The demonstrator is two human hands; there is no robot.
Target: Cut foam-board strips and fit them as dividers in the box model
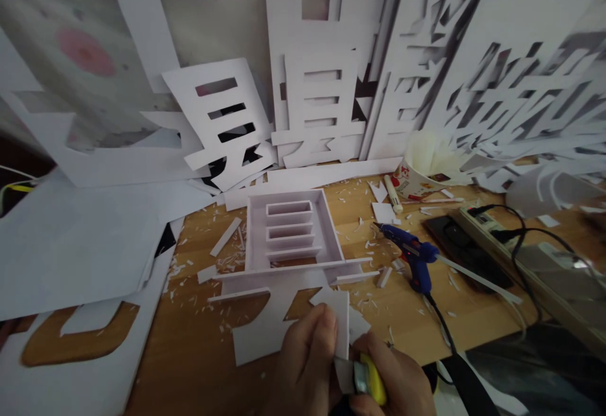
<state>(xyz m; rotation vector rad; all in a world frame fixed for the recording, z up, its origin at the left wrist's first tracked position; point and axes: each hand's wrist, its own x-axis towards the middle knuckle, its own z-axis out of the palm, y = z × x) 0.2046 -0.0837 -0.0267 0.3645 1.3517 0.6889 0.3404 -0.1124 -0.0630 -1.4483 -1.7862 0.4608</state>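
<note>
Low in the head view, my left hand (pixel 307 356) pinches a narrow white foam board strip (pixel 342 324), held upright. My right hand (pixel 400 372) grips a yellow box cutter (pixel 374 381), its blade at the strip's lower end. Whether the blade has entered the board I cannot tell. Just beyond my hands lies a white foam board character (pixel 255 334) with raised walls along some edges. Its upper part is a box-like frame (pixel 331 226) with inner slots walled on edge. My left hand covers part of the character's lower end.
A blue glue gun (pixel 416 255) with a glue stick in it lies to the right, near a power strip (pixel 502 239) and a dark phone (pixel 454 245). Behind stands a paper cup (pixel 416 176) of glue sticks. Cut foam boards (pixel 322 88) lean at the back; white sheets (pixel 80 239) lie left.
</note>
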